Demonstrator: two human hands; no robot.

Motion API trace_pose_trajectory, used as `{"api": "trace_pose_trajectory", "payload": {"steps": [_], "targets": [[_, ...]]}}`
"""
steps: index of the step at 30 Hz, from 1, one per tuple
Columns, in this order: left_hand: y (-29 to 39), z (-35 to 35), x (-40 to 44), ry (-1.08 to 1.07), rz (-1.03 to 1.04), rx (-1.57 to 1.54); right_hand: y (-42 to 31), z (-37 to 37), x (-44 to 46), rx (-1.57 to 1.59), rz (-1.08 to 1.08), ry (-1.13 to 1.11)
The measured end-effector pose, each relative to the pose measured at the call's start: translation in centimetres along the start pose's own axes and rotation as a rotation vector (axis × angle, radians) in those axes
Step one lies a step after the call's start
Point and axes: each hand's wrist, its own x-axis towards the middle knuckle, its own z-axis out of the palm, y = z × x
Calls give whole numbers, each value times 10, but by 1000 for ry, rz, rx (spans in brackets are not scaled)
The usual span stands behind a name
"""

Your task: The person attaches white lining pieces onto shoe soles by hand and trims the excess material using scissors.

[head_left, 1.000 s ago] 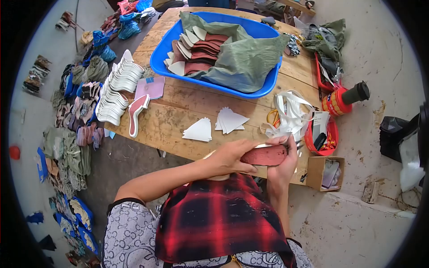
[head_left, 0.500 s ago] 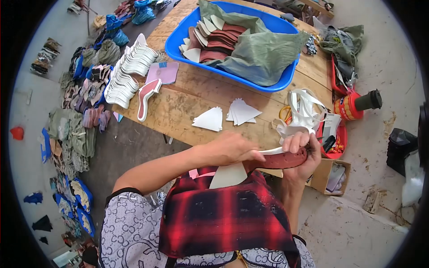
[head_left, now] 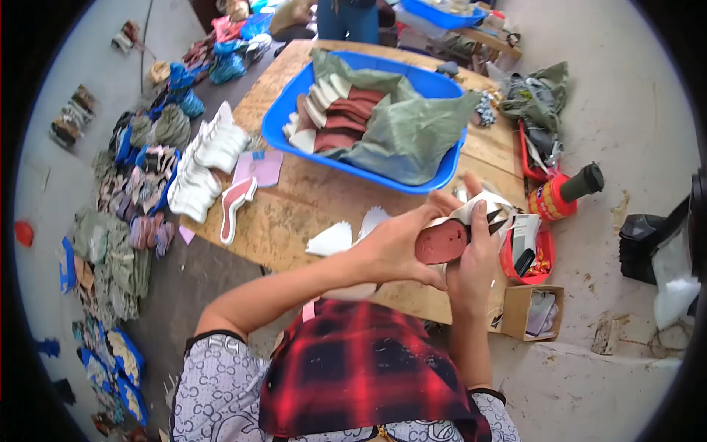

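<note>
A reddish-brown shoe insole point(head_left: 440, 244) with a white strip along its edge is held up in front of me, its rounded end facing me. My left hand point(head_left: 405, 239) is closed around its left side, thumb below and fingers above. My right hand point(head_left: 473, 258) grips the other side, fingers against the white strip point(head_left: 492, 200). A dark pointed thing point(head_left: 499, 218) shows beside the right fingers; I cannot tell what it is. White fan-shaped pieces point(head_left: 329, 240) lie on the table behind my left hand. Most of the insole's length is hidden.
On the wooden table point(head_left: 294, 193) stands a blue basin point(head_left: 276, 136) of insoles and green cloth point(head_left: 412, 140). Stacked white soles point(head_left: 210, 158), a single insole point(head_left: 236, 210) and a pink pad point(head_left: 258, 168) lie left. A red basket point(head_left: 546, 250) and cardboard box point(head_left: 514, 313) are right.
Both hands have lifted the insole up and away from my lap, turning its end toward me. My left hand has moved onto its side. The view has tilted upward, showing a person beyond the table.
</note>
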Motion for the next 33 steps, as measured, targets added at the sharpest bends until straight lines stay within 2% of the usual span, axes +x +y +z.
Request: {"api": "trace_pose_trajectory", "payload": {"steps": [1,3,6,9,10,13,15,17,20,23,25,27,28,29,31,32,33], "targets": [[0,2,1,70,79,-98,-14,3,4,102,77,55],[2,1,-8,-61,-57,-395,-16,-32,11,-72,107,-38],[-2,13,-25,-185,-253,-722,-9,-44,5,-22,68,48],[3,9,-36,-308,-292,-590,-11,-61,-11,76,84,104],[-1,7,-39,-249,-61,-257,-14,-60,-17,86,67,149],[-8,-3,-43,-25,179,97,-25,-70,-45,255,181,178],[-11,-14,-40,19,122,329,-16,-70,-63,274,159,177],[-26,-7,-23,257,385,172,-11,-54,-74,201,103,219],[-33,0,-7,235,266,153,-5,-45,-80,10,-25,179],[-33,14,19,306,280,14,10,-38,-73,-152,-203,179],[-37,37,37,369,189,-250,20,-32,-55,-169,-317,227],[-36,57,54,523,110,-263,24,-36,-29,-365,-419,203],[-37,60,58,561,72,-124,27,-39,-15,-450,-482,179],[-33,56,63,543,118,-182,23,-43,-1,-491,-511,151],[-26,48,68,495,196,-303,13,-44,20,-378,-532,246],[-13,38,64,366,111,-499,2,-48,27,-316,-387,205],[-9,31,65,361,1,-645,-7,-50,31,-254,-237,159]]}}
